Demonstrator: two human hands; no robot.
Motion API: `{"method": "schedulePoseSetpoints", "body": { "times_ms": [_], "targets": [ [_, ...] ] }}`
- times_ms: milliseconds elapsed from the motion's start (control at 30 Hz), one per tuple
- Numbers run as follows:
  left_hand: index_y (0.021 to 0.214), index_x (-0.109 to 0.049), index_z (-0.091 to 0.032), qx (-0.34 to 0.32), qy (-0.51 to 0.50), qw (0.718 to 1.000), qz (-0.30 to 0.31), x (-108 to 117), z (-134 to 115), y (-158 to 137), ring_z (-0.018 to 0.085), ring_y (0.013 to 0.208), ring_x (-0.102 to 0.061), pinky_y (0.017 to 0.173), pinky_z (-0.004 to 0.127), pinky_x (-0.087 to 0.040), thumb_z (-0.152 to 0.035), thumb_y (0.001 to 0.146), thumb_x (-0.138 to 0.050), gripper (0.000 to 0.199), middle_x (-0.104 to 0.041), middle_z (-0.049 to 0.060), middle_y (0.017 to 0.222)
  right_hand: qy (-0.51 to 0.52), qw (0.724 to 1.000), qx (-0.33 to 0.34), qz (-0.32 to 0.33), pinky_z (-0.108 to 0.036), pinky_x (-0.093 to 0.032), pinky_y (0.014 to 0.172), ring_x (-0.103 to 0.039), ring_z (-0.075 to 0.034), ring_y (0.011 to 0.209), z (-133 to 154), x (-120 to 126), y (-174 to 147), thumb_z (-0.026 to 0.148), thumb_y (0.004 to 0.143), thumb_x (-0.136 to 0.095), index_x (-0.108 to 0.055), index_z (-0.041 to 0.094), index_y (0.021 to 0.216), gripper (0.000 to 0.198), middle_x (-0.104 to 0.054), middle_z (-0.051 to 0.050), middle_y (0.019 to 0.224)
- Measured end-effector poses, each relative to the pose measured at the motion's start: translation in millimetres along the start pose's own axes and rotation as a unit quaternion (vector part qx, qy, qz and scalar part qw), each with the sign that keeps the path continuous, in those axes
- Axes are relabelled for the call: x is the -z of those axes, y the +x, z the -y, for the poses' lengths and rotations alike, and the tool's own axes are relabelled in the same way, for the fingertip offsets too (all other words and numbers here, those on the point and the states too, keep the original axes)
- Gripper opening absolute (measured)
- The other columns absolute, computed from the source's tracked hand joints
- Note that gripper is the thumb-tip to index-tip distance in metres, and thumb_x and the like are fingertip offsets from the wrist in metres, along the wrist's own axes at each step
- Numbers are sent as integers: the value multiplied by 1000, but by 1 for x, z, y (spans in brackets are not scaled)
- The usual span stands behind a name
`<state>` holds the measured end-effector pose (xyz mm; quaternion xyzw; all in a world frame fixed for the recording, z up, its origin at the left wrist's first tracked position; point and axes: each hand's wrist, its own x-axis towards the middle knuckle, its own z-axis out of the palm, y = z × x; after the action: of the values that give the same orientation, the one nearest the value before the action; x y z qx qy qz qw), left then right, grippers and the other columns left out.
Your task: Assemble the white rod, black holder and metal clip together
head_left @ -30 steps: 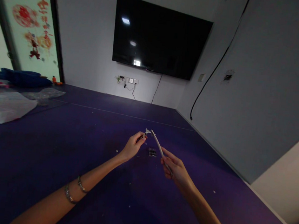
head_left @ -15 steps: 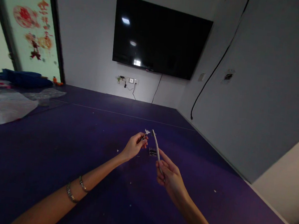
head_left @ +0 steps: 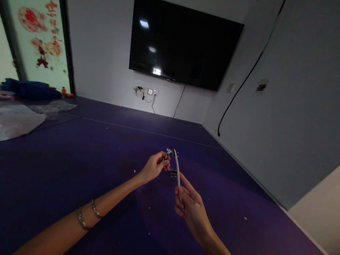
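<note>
My left hand is closed round the dark handle of a razor, whose silver T-shaped head points up and away from me. In my right hand I grip a toothbrush by its long pale handle. Its dark-bristled head is at the razor's head, on the right side; whether they touch is hard to make out. Behind the toothbrush, a small dark ribbed piece lies on the purple surface, partly covered by the handle and my fingers.
White scraps are scattered on the surface. At the left lie a white plastic sheet, a clear bag and a blue cloth item. A television hangs on the far wall; a black cable runs down the right wall.
The toothbrush stands a little more upright, and my right hand has shifted slightly left and down. The razor stays in my left hand, almost in place. The view has moved slightly.
</note>
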<state>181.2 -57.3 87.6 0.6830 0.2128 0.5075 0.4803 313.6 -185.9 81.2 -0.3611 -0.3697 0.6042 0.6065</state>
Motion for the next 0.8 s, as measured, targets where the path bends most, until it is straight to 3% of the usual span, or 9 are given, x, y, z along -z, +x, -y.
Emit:
{"method": "schedulePoseSetpoints", "body": {
  "times_ms": [800],
  "targets": [
    [84, -49, -14, 13, -4, 1000, 28, -5, 2, -2, 11, 57, -59, 57, 25, -48, -27, 80, -55, 15, -57, -1, 63, 25, 999, 0, -31, -20, -20, 42, -29, -4, 47, -2, -8, -3, 27, 70, -67, -50, 27, 125, 58, -48, 3, 70]
  ]
}}
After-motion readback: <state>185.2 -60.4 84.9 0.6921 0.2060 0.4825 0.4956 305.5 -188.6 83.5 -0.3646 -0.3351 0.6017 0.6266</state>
